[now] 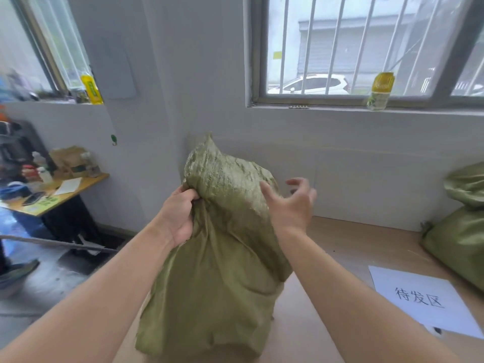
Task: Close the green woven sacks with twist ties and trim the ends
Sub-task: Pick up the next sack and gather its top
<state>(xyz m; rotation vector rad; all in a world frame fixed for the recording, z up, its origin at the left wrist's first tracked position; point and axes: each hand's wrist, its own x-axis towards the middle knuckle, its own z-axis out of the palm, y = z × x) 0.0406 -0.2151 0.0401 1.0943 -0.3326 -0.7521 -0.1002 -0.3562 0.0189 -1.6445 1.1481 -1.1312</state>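
Note:
A green woven sack [220, 271] stands on the wooden table [327, 297] in front of me, its top part folded over and rising to a point near the wall. My left hand [178, 213] grips a bunch of the sack's fabric at its left side, just under the folded top. My right hand [290, 203] hovers at the right side of the sack's top with fingers spread and loosely curved, holding nothing. No twist tie or cutting tool shows in view.
Two more green sacks [461, 231] are stacked at the table's right end. A white paper sign [419, 302] lies on the table at right. A bottle [379, 91] stands on the window sill. A cluttered desk [52, 195] stands at left.

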